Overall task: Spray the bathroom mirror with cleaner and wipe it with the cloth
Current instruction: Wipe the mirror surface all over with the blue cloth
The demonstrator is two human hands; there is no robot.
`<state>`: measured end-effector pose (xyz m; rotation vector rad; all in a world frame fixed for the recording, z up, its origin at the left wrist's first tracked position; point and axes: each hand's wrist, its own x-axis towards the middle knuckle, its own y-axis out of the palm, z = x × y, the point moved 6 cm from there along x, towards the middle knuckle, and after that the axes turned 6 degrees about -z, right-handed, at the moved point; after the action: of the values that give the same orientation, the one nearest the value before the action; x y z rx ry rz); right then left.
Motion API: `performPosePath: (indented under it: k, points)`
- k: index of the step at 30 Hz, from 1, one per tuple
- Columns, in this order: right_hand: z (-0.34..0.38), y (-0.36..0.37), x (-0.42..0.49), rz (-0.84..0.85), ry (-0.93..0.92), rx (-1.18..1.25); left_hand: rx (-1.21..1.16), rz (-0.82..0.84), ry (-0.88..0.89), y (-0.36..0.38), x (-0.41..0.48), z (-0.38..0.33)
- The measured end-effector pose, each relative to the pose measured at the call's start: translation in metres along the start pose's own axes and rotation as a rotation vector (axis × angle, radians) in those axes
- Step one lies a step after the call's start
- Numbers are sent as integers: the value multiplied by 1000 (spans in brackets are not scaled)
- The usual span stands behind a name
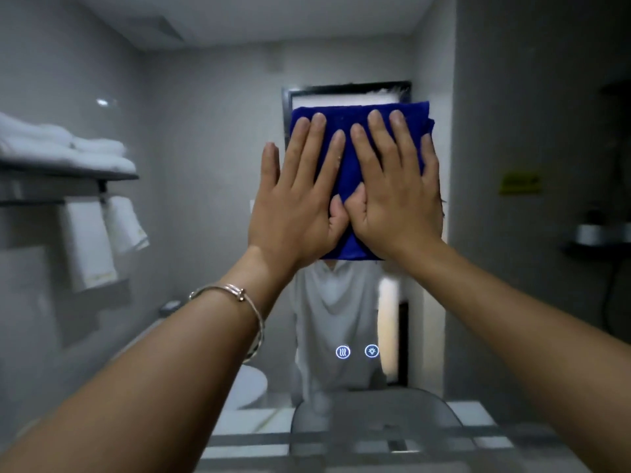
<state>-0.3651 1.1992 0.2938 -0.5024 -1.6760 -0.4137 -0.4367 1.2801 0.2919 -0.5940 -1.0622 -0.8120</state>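
1. While both hands are pressing flat against it, the blue cloth is lying folded on the mirror, high and near the middle.
2. The left hand is resting with straight, relaxed fingers on the cloth's left part, its little finger lying on bare glass; a bracelet is circling that wrist.
3. The right hand is spreading straight fingers over the cloth's right part, gripping nothing.
4. Two lit icons are glowing low on the glass.
5. Folded towels are sitting on a shelf at left, against grey walls, with hanging towels below.
6. A blurred yellow sign is showing far right.
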Motion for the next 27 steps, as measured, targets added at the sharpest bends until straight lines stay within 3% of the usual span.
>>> performPosePath:
  k: [5,11,16,22,27]
  points:
    - [20,6,-11,-12,53,-33,-13,-2,78,-1,-16,15]
    - [97,29,-28,-23,110,-48,-48,-10,156,-10,-65,78]
    - [210,57,-19,7,74,23,-33,6,115,-23,-124,179]
    - [359,93,5,103,-77,98,139,160,48,-47,-198,319]
    - [407,111,67,123,-193,80,213,255,-34,-56,-178,393]
